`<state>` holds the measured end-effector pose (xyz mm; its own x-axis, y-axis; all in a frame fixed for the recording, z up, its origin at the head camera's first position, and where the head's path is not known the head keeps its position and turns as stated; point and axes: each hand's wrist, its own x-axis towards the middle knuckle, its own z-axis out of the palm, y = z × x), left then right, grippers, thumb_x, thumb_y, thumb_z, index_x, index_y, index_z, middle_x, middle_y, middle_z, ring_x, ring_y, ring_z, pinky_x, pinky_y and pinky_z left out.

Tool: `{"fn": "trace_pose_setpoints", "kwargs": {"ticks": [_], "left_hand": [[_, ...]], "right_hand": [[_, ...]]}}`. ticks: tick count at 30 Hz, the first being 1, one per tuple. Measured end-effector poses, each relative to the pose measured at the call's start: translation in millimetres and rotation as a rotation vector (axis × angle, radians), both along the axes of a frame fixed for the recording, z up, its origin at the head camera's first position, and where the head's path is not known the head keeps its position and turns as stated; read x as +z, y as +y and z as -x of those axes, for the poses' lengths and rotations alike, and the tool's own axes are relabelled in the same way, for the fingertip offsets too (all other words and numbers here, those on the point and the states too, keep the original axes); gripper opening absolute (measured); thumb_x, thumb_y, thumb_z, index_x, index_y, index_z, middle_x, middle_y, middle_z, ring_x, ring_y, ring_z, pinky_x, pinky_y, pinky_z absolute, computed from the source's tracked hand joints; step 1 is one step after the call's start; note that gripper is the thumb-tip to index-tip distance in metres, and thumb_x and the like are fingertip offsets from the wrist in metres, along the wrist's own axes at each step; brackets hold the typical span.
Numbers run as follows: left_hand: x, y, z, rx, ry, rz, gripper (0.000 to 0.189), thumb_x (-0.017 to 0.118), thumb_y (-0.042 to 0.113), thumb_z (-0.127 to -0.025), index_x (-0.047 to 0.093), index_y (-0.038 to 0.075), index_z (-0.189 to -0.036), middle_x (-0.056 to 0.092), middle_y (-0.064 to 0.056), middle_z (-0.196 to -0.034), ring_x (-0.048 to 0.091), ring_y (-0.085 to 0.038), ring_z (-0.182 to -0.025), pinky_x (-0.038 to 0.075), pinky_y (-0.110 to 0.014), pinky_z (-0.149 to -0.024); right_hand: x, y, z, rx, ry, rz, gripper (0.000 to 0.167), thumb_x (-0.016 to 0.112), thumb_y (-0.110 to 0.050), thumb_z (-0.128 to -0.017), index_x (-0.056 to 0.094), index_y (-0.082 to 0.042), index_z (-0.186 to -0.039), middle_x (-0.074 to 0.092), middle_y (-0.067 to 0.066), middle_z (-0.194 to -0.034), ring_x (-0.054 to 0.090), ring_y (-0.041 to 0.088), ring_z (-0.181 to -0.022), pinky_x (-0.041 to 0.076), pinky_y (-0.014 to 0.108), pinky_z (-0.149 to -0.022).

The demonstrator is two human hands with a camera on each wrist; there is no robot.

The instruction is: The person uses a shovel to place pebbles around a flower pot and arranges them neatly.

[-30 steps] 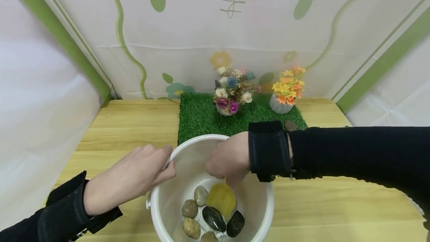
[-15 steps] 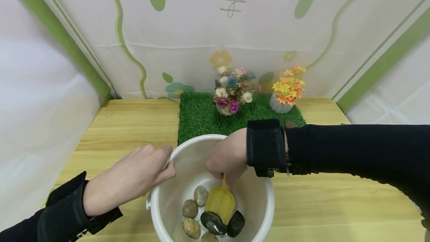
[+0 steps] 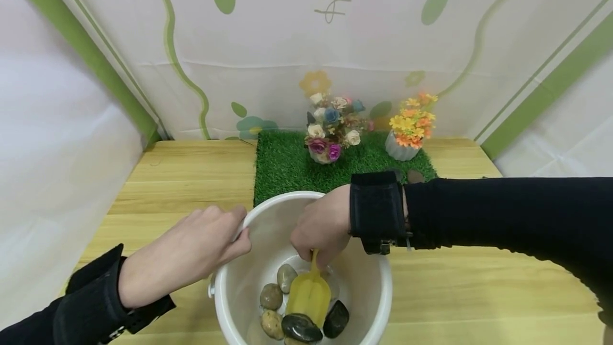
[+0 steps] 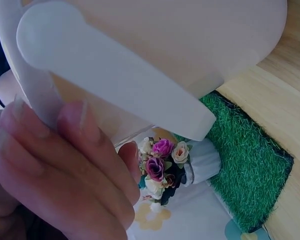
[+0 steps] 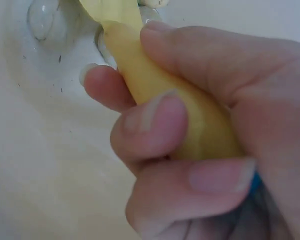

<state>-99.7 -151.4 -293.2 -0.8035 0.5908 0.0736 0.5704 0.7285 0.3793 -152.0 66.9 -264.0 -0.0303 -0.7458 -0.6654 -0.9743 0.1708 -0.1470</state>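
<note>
A white bucket (image 3: 385, 297) stands on the wooden table. My left hand (image 3: 191, 252) grips its rim on the left side. Inside the bucket, my right hand (image 3: 323, 225) holds a small yellow shovel (image 3: 308, 294) by its handle, fingers curled round it in the right wrist view. The shovel's blade points down toward the bucket's near side, its tip against or under a shiny black stone (image 3: 301, 328); which one I cannot tell. Another black stone (image 3: 337, 318) lies to the right, and several tan and grey stones, one a brown stone (image 3: 271, 297), lie to the left.
Behind the bucket lies an artificial grass mat (image 3: 282, 166). On it stand a pot of mixed roses (image 3: 330, 129) and a white pot of orange and yellow flowers (image 3: 409, 129). A brown stone (image 3: 414, 176) shows beyond the right sleeve. A printed cloth (image 3: 268, 41) hangs behind.
The shovel's blade has shifted slightly left and toward the near side of the bucket, and the black stone at its tip has moved nearer with it. The left hand has stayed on the rim.
</note>
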Motion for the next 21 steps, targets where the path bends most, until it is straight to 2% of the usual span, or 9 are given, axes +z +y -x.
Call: {"fn": "trace_pose_setpoints", "kwargs": {"ticks": [2, 6, 15, 21], "left_hand": [[-0.9, -0.2, 0.1, -0.001, 0.006, 0.000, 0.021, 0.058, 0.015, -0.095, 0.049, 0.017, -0.076, 0.040, 0.010, -0.056, 0.040, 0.001, -0.042, 0.035, -0.022, -0.036], [-0.6, -0.6, 0.2, -0.002, 0.006, 0.003, 0.020, 0.058, 0.016, -0.095, 0.049, 0.017, -0.077, 0.039, 0.010, -0.056, 0.040, 0.000, -0.042, 0.035, -0.022, -0.036], [0.0, -0.3, -0.4, 0.003, -0.005, 0.003, 0.019, 0.057, 0.016, -0.095, 0.050, 0.016, -0.078, 0.039, 0.009, -0.056, 0.040, 0.001, -0.043, 0.035, -0.021, -0.035], [0.2, -0.4, -0.7, 0.001, -0.005, -0.003, 0.019, 0.057, 0.015, -0.095, 0.050, 0.016, -0.077, 0.040, 0.009, -0.056, 0.041, 0.001, -0.042, 0.035, -0.021, -0.035]], "right_hand": [[-0.9, 1, 0.8, -0.002, -0.048, 0.003, 0.015, 0.071, -0.022, -0.096, 0.077, -0.011, -0.087, 0.056, -0.010, -0.074, 0.049, 0.005, -0.064, 0.039, 0.020, -0.059], [-2.0, 2, 2.0, -0.015, -0.134, 0.017, 0.018, 0.070, -0.020, -0.097, 0.074, -0.011, -0.082, 0.053, -0.010, -0.068, 0.046, 0.004, -0.060, 0.037, 0.018, -0.056], [0.0, 8, 3.5, -0.064, -0.190, 0.032, 0.020, 0.070, -0.022, -0.097, 0.070, -0.014, -0.079, 0.047, -0.011, -0.064, 0.041, 0.002, -0.058, 0.034, 0.018, -0.056], [1.6, 12, 4.3, -0.138, -0.256, 0.043, 0.019, 0.069, -0.020, -0.098, 0.073, -0.011, -0.082, 0.050, -0.011, -0.059, 0.047, 0.001, -0.050, 0.039, 0.017, -0.053]]}}
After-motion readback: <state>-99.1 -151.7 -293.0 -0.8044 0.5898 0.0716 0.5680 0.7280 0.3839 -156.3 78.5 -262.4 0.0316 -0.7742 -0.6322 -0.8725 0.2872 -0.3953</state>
